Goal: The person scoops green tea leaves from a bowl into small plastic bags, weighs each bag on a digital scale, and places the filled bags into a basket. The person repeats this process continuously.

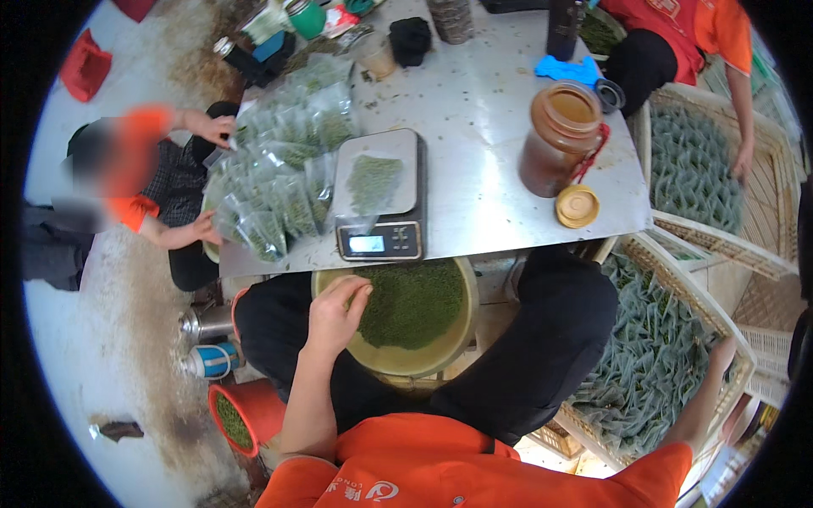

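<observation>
My left hand (334, 313) pinches dried green leaves from the round yellow basin (398, 360) on my lap, my right hand (721, 354) rests open on the wicker tray (745, 360), one clear packet (373, 182) on the grey scale (381, 239), many filled packets (279, 182) piled on the steel tabletop (483, 127).

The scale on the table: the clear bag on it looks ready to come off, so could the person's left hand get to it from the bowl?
Probably yes. The left hand is at the bowl just below the scale, with nothing between them.
</observation>
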`<state>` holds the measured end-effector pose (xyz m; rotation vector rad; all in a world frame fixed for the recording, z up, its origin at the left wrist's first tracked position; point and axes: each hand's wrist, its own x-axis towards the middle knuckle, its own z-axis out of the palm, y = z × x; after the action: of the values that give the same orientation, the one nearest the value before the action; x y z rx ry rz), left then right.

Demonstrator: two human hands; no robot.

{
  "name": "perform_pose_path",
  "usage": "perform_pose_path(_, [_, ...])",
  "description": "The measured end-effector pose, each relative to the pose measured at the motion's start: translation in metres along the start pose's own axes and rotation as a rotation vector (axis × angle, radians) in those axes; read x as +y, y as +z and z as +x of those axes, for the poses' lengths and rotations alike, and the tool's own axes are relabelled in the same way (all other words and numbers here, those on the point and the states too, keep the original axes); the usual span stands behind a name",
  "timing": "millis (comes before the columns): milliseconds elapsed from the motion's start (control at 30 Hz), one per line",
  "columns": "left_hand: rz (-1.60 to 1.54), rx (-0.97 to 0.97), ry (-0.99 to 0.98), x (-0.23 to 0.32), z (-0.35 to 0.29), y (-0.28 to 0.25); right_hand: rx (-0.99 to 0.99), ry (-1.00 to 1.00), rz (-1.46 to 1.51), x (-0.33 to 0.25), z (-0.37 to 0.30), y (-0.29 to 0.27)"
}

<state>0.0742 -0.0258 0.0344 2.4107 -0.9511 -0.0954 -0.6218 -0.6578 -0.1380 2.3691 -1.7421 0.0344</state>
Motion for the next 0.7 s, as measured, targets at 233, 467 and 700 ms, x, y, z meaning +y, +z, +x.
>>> perform_pose_path(233, [0.020, -0.078, 0.013, -0.006, 0.007, 0.013, -0.214, 0.073, -0.098, -0.007, -0.029, -0.038])
perform_pose_path(467, [0.006, -0.005, -0.030, -0.014, 0.003, -0.009, -0.268, -0.063, -0.364, -0.011, 0.029, 0.012])
perform_pose_path(700, [-0.009, 0.236, -0.039, -0.006, 0.027, -0.007, -0.358, -0.106, -0.328, -0.021, 0.014, 0.007])
